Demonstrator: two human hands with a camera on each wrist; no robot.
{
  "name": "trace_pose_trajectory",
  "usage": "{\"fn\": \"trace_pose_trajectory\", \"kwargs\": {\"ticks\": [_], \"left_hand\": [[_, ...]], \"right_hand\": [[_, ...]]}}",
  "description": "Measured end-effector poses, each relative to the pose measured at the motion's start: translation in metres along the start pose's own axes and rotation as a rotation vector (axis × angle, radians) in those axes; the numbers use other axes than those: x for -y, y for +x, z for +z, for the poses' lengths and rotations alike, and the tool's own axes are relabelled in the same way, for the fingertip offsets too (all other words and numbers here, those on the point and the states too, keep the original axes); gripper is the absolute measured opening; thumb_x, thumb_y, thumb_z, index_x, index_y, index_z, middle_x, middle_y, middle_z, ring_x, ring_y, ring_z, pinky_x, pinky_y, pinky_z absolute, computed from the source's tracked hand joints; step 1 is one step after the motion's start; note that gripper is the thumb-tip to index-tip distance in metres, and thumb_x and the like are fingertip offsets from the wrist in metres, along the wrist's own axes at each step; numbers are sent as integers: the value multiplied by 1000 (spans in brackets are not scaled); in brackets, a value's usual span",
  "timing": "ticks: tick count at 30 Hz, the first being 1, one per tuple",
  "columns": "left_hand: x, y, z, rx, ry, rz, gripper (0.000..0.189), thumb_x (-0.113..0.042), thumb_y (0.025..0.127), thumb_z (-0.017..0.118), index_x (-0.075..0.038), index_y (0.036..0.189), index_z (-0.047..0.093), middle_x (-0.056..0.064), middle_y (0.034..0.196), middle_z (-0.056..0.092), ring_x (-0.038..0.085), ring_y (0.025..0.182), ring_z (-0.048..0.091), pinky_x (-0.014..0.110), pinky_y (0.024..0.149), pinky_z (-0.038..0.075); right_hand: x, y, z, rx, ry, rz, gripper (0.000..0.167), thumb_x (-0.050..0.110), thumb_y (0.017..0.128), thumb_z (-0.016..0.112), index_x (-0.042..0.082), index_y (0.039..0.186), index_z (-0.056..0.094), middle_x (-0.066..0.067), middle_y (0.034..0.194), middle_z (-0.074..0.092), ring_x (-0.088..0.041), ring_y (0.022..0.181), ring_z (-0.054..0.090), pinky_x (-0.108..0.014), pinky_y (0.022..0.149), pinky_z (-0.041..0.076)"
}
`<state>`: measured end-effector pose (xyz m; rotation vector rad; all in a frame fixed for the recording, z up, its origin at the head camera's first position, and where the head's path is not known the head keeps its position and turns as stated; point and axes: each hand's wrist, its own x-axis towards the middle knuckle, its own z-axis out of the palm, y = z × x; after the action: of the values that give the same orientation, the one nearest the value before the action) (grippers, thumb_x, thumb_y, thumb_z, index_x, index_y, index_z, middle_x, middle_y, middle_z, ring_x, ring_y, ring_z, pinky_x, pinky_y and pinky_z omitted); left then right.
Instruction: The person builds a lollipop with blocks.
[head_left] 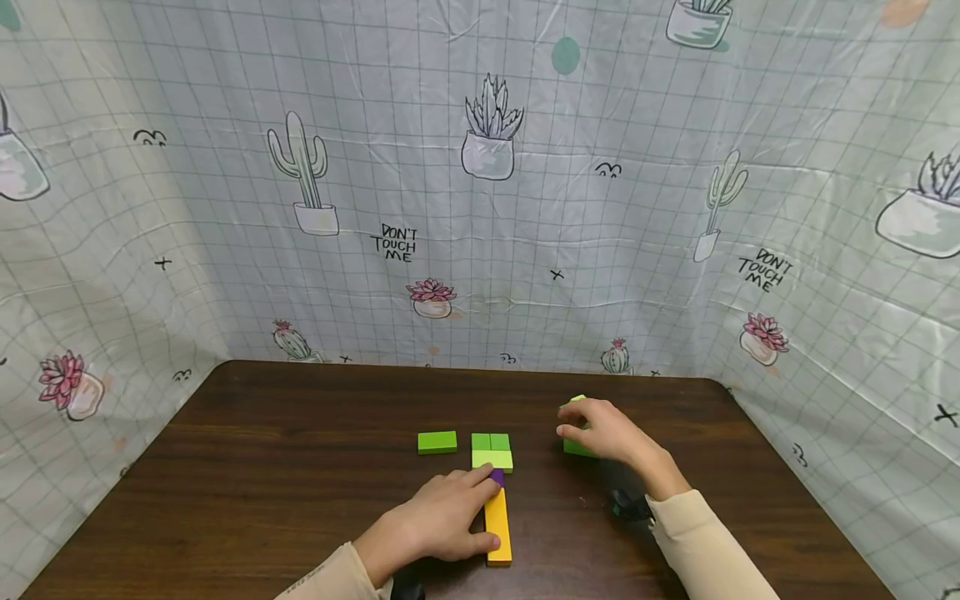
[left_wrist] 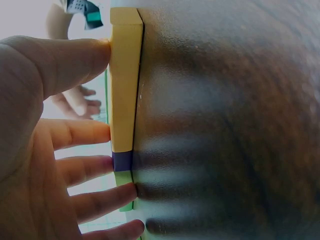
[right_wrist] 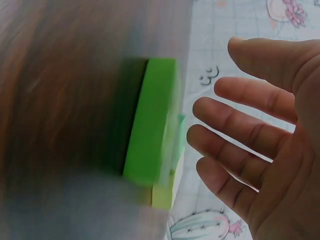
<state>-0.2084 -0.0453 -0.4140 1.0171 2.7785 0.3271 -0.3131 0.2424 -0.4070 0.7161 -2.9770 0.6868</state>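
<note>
In the head view, a long yellow block, a small purple block, a light green block and two small green blocks form a line on the table. My left hand lies beside this line, its thumb on the yellow block and fingertips along the purple and light green ones. Its fingers look mostly straight in the left wrist view. My right hand hovers over a green block and others partly hidden beneath it. In the right wrist view, its fingers are loosely bent and hold nothing.
A separate green block lies left of the line on the dark wooden table. Behind the right-hand green block, the right wrist view shows a yellow-green block. A cactus-print curtain hangs around the table.
</note>
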Motion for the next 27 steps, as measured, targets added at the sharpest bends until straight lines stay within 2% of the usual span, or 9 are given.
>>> {"fn": "trace_pose_trajectory", "kwargs": {"ticks": [6,18,27], "left_hand": [[0,0,1,4,3,4,65,-55,86,61,-19,139,50,5,151,36,26,132,41,46,103,39],[0,0,0,4,1,5,65,-55,87,61,-18,139,49,6,151,35,25,133,41,46,103,38],[0,0,0,-4,3,0,65,-54,86,61,-18,139,49,5,151,36,25,133,41,46,103,38]], "right_hand": [[-9,-13,-3,1,-32,6,32,25,86,72,6,110,68,1,91,63,-16,83,57,-36,72,48],[-21,-24,-5,-25,-93,-11,21,23,79,78,13,96,71,0,87,59,-16,76,52,-34,68,44],[-22,-28,-5,-8,-108,22,27,25,79,78,12,102,70,3,87,59,-16,77,53,-35,67,44]]}}
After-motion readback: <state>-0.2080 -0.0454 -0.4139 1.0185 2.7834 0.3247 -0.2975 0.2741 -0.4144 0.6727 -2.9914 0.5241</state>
